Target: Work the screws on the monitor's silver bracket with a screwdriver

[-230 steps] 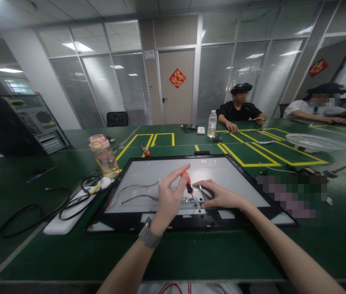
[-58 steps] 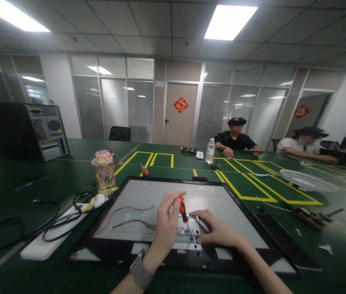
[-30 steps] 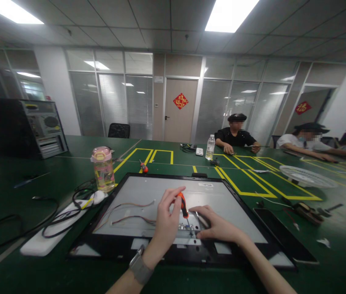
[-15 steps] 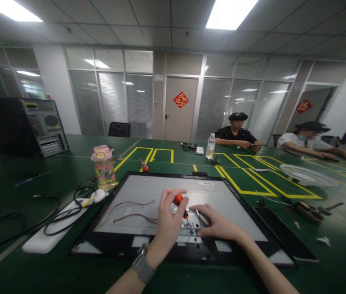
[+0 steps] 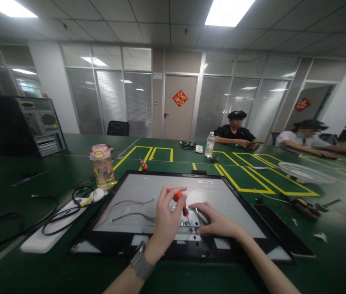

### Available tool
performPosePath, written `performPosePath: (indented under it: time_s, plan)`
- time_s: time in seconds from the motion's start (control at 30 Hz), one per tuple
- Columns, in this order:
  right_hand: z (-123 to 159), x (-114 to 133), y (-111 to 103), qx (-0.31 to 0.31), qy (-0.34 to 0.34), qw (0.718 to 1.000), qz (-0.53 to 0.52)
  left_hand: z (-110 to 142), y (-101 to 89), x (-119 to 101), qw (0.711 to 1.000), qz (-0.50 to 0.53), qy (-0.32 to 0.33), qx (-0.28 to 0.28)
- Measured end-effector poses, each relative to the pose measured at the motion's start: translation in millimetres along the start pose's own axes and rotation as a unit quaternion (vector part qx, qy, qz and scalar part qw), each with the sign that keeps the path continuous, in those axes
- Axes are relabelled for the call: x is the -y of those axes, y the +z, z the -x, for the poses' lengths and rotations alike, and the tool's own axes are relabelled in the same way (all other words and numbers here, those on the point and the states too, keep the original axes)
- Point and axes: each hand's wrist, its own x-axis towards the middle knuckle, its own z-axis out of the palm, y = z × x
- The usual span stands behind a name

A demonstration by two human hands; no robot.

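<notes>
Centrally, the left hand (image 5: pixel 167 216) grips an orange-and-black screwdriver (image 5: pixel 185 211), its shaft angled down to the grey panel (image 5: pixel 231 202) at lower centre; the right hand (image 5: pixel 217 222) curves beside it, whether gripping anything unclear. Beneath spreads a green table (image 5: pixel 53 271), yellow-taped (image 5: pixel 255 190) centre right. Behind, a door (image 5: pixel 177 126) stands upper centre, a person in black (image 5: pixel 234 134) seated right of it.

The screwdriver (image 5: pixel 185 211) has an orange-and-black handle and slim metal shaft. It is tilted, tip down, at the near middle of the panel (image 5: pixel 234 208). The panel is grey, framed in black, and lies flat on the table (image 5: pixel 53 277).
</notes>
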Motion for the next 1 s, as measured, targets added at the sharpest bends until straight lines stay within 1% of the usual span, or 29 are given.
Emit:
performPosePath:
  time_s: [0.1, 0.2, 0.3, 0.43, 0.5, 0.6, 0.73, 0.8, 0.9, 1.0]
  plan:
    - [-0.4, -0.7, -0.2, 0.003, -0.003, 1.000, -0.002, -1.1, -0.3, -1.2, 1.000, -0.009, 0.012, -0.023]
    - [-0.4, -0.2, -0.6, 0.004, -0.004, 1.000, -0.005, -1.9, -1.3, 0.2, 0.999, -0.012, 0.017, -0.026]
    - [-0.3, 0.5, -0.6, 0.005, -0.002, 1.000, -0.011, -2.3, -2.1, 3.1, 1.000, 0.007, 0.002, -0.017]
    - [-0.2, 0.6, -0.2, 0.003, -0.003, 1.000, -0.008, -2.5, -1.8, 5.0, 0.998, 0.049, -0.027, 0.024]
    - [-0.2, 0.7, -0.1, 0.002, -0.006, 1.000, -0.007, -2.8, -1.6, 3.8, 0.998, 0.052, -0.017, 0.031]
    - [-0.3, 1.6, -0.4, 0.001, -0.006, 1.000, -0.007, -3.7, -2.3, 0.5, 0.999, 0.046, 0.001, 0.022]
    - [-0.7, 2.2, -0.5, 0.004, -0.004, 1.000, -0.003, -4.9, -4.0, -0.4, 0.995, 0.082, -0.023, 0.057]
    - [-0.8, 1.3, -0.1, 0.003, -0.005, 1.000, 0.002, -4.8, -4.1, 1.4, 0.995, 0.078, -0.024, 0.057]
    - [-0.5, -0.1, 0.3, 0.003, -0.001, 1.000, 0.006, -4.2, -3.5, 3.2, 0.998, 0.047, -0.010, 0.040]
    - [-0.1, 0.6, -0.2, 0.004, 0.001, 1.000, 0.003, -3.7, -3.4, 2.0, 0.997, 0.053, -0.018, 0.048]
